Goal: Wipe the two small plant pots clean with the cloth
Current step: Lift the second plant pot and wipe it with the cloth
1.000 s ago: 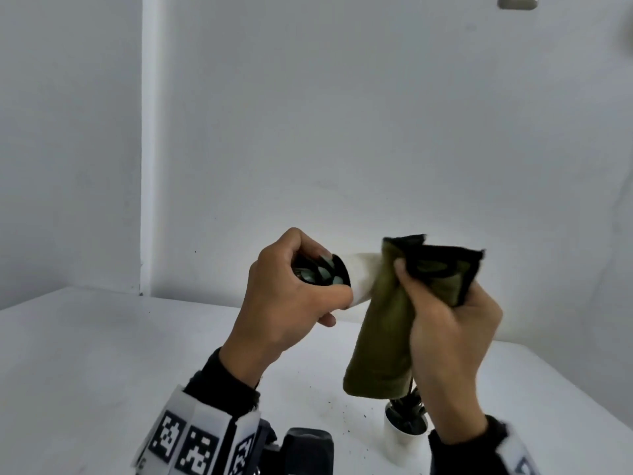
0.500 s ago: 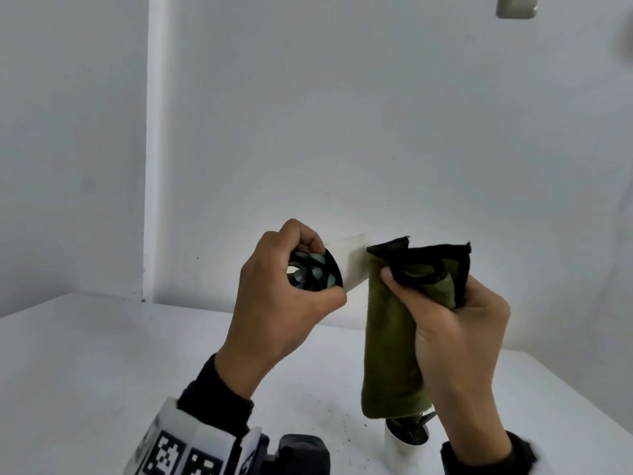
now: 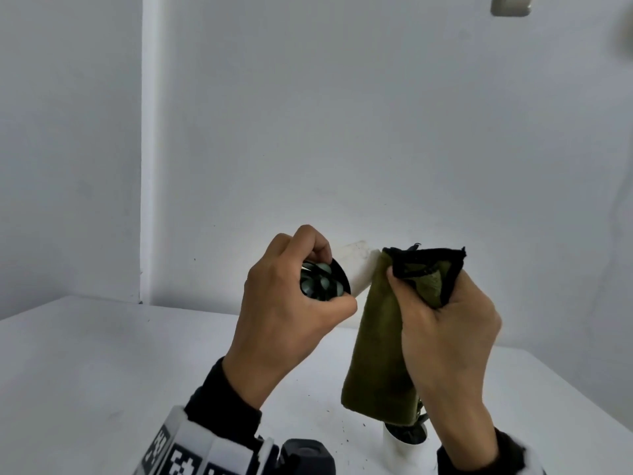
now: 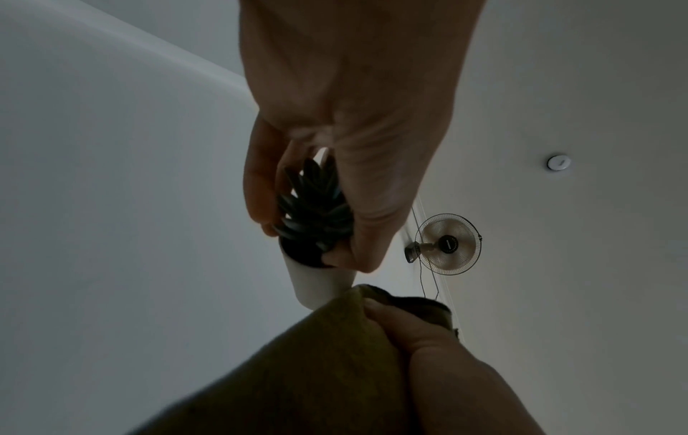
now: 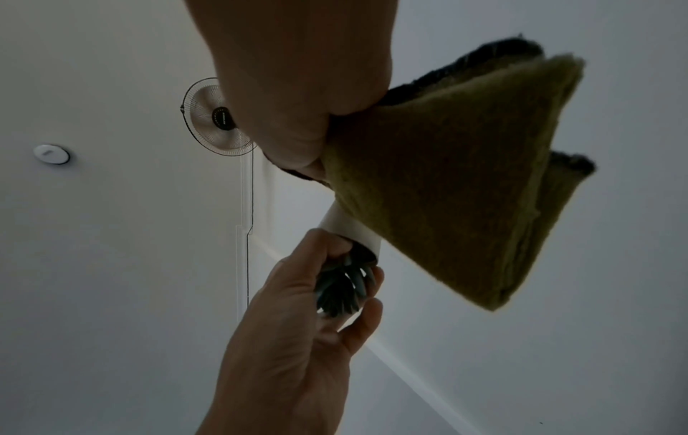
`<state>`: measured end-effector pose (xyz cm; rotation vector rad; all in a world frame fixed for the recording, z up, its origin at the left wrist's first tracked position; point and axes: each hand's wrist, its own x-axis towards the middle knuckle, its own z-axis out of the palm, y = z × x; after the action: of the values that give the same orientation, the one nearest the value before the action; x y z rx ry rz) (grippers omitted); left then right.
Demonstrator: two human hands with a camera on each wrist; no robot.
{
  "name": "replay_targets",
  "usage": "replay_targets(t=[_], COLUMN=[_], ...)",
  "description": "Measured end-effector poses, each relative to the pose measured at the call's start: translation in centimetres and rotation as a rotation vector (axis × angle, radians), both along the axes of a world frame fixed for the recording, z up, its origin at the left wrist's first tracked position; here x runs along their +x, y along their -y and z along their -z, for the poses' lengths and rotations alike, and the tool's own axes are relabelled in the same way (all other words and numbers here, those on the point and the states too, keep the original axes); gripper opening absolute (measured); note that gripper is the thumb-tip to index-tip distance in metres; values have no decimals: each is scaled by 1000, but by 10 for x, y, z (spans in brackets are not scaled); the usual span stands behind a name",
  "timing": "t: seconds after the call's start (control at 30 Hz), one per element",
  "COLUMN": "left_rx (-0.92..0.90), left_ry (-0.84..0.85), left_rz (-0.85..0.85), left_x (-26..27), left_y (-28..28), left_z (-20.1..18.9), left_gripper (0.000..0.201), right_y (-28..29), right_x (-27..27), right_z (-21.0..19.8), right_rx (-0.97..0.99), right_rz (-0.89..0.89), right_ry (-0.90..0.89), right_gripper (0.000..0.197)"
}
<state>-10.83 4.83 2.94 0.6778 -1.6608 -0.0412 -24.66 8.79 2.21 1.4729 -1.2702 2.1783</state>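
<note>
My left hand (image 3: pixel 291 303) holds a small white pot (image 3: pixel 356 269) on its side above the table, fingers curled round its rim and the dark green succulent (image 3: pixel 320 281) in it. The pot's base points right, into an olive green cloth (image 3: pixel 380 344) with a black edge. My right hand (image 3: pixel 442 323) grips the folded cloth round the pot's far end. The left wrist view shows the pot (image 4: pixel 320 282) meeting the cloth (image 4: pixel 316 353); the right wrist view shows the pot (image 5: pixel 350 229) under the cloth (image 5: pixel 446 182). A second white pot (image 3: pixel 406 447) stands on the table beneath the cloth, partly hidden.
The white table (image 3: pixel 102 354) carries dark soil specks (image 3: pixel 346 430) near the standing pot. A white wall rises close behind, with a corner at the left. A wall fan (image 4: pixel 446 244) shows in the wrist views.
Both hands have shifted slightly right and up with the pot and cloth. The cloth has slid along the pot, baring more of the white side near the rim.
</note>
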Motion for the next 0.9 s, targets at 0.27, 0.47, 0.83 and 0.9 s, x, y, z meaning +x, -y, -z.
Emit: replay_targets(t=[0.27, 0.47, 0.83, 0.9], left_rx=[-65, -40, -76, -83], left_ry=[82, 100, 83, 92], left_rz=[52, 66, 105, 109], left_x=[-7, 0, -4, -8], left_y=[3, 8, 6, 5], left_z=[6, 4, 6, 7], left_gripper=[42, 40, 40, 41], right_y=[5, -1, -8, -3], right_x=[0, 1, -10, -6], right_z=[2, 0, -8, -3], right_rx=[-116, -20, 14, -26], right_rz=[136, -79, -89, 57], right_ry=[-202, -175, 198, 59], right_gripper=[10, 22, 23, 21])
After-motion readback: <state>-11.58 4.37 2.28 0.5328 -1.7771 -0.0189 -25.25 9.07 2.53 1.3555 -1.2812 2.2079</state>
